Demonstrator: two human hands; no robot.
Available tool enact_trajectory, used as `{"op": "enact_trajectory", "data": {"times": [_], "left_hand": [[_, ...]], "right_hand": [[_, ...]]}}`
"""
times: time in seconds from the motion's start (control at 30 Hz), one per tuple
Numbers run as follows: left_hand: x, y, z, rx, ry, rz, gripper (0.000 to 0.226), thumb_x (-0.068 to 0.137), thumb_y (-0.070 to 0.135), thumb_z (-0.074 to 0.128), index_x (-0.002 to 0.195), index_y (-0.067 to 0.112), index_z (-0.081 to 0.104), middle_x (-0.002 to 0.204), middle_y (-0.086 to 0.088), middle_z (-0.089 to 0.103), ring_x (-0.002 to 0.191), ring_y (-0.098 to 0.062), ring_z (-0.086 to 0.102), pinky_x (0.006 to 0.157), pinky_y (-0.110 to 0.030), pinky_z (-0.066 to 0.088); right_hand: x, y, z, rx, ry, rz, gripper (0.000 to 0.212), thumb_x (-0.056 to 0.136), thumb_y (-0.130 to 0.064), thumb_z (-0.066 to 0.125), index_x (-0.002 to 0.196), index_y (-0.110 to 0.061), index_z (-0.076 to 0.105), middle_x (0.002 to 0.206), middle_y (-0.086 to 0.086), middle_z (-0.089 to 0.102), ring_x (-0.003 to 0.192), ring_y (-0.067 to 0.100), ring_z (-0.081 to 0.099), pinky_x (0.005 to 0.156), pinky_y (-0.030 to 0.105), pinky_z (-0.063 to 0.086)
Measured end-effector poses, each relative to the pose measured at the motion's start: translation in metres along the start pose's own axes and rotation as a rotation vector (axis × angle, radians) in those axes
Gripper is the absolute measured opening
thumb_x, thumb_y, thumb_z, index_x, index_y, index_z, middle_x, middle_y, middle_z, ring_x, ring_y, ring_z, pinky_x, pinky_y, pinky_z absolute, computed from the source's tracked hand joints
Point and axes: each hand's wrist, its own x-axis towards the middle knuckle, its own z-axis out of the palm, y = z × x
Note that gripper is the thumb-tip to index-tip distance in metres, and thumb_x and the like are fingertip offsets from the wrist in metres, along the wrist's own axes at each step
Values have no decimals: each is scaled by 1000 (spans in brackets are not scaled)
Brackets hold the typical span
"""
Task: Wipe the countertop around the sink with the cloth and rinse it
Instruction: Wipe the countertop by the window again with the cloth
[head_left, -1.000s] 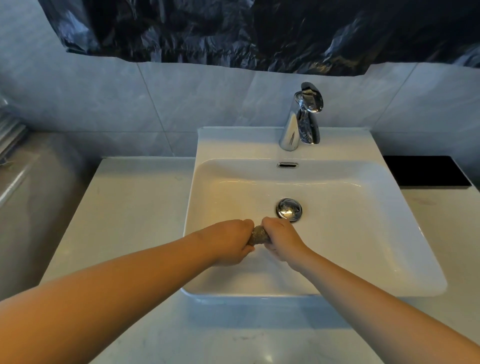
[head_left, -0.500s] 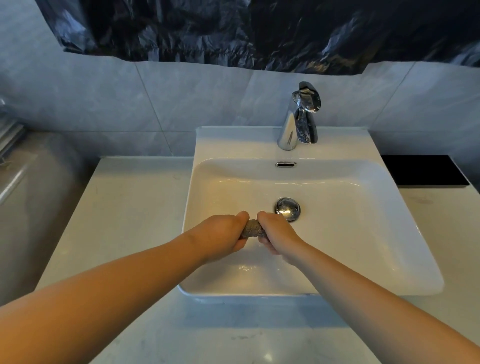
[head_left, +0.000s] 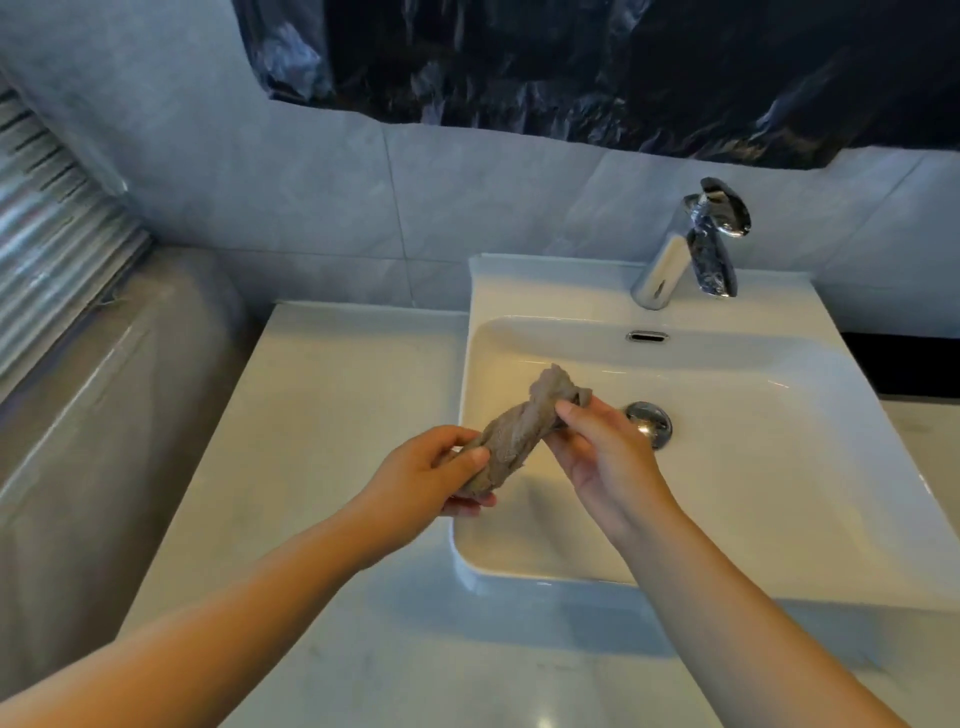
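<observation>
While left hand (head_left: 431, 475) curls thumb and fingers round lower end of twisted grey-brown cloth (head_left: 519, 431), right hand (head_left: 597, 454) pinches upper end; cloth held slanting above left side of white sink (head_left: 779, 499), drain plug (head_left: 650, 423) just behind right hand, chrome faucet (head_left: 688, 249) at back right

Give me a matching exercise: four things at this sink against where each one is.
1. cloth
2. tap
3. drain plug
4. plastic sheet

A. on the back rim of the sink
B. on the wall above the tiles
C. twisted, held by left hand and right hand
D. at the bottom of the sink

Pairs: 1-C; 2-A; 3-D; 4-B
</observation>
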Motion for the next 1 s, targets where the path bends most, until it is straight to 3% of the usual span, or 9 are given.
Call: {"op": "enact_trajectory", "data": {"times": [0.1, 0.23, 0.33, 0.4, 0.47, 0.53, 0.67, 0.83, 1.0], "left_hand": [[-16, -3, -25, -63, -35, 31, 15, 95, 18, 54, 110, 16, 57, 91, -15, 72, 82, -27, 72, 79, -38, 59], [-34, -22, -67, 31, -20, 58, 12, 94, 18, 57, 105, 17, 56, 85, -11, 73, 80, -23, 72, 77, -37, 59], [-39, -50, -109, 262, 89, 81, 9, 93, 32, 55, 97, 25, 60, 90, 3, 71, 81, -13, 68, 79, -34, 57], [-43, -72, -142, 470, 177, 96, 14, 94, 37, 52, 101, 27, 59, 99, 10, 63, 86, -5, 61, 73, -21, 50], [-47, -95, -173, 636, 206, 99, 22, 95, 38, 50, 112, 25, 56, 107, 9, 59, 93, -6, 58, 72, -17, 42], [-52, -114, -198, 761, 194, 102, 28, 95, 37, 48, 119, 23, 54, 115, 7, 57, 100, -8, 55, 78, -18, 39], [-50, -146, -227, 897, 151, 93, 34, 96, 35, 49, 126, 19, 51, 122, 3, 54, 103, -12, 55, 89, -21, 43], [-39, -181, -240, 979, 91, 130, 45, 95, 32, 51, 134, 11, 48, 139, -5, 46, 128, -21, 43, 109, -29, 33], [-28, -197, -241, 1067, 8, 95, 62, 98, 42, 39, 151, 16, 18, 158, -5, 12, 146, -23, 9, 120, -35, 13]], "right_hand": [[-17, 22, 35, -52, -52, 52, 29, 94, -15, 53, 120, -4, 62, 114, 13, 68, 105, 24, 65, 89, 34, 55], [-32, 61, 80, -325, -10, 37, 25, 93, -25, 59, 116, -17, 62, 106, 8, 71, 95, 24, 70, 76, 32, 57], [-28, 84, 100, -594, 66, -174, 18, 92, -26, 60, 109, -25, 65, 97, -1, 72, 91, 14, 69, 79, 31, 54], [-20, 96, 105, -862, 105, -304, 29, 92, -28, 60, 121, -26, 61, 105, -7, 69, 96, 7, 64, 84, 26, 49], [-10, 108, 103, -1095, 148, -337, 43, 92, -29, 61, 132, -23, 48, 109, -8, 63, 100, 10, 60, 84, 23, 46], [-2, 120, 101, -1279, 199, -346, 42, 91, -27, 62, 127, -19, 44, 95, -6, 58, 88, 17, 59, 73, 26, 45], [21, 140, 102, -1576, 221, -493, 15, 92, -20, 57, 105, -15, 52, 82, 1, 62, 74, 27, 59, 61, 35, 47], [59, 167, 94, -1798, 322, -448, 10, 94, -19, 50, 101, -13, 53, 93, 13, 66, 74, 32, 56, 62, 33, 44], [86, 193, 75, -1847, 373, -355, 16, 87, -7, 47, 103, -9, 53, 106, 10, 70, 89, 32, 62, 71, 38, 50]]}}
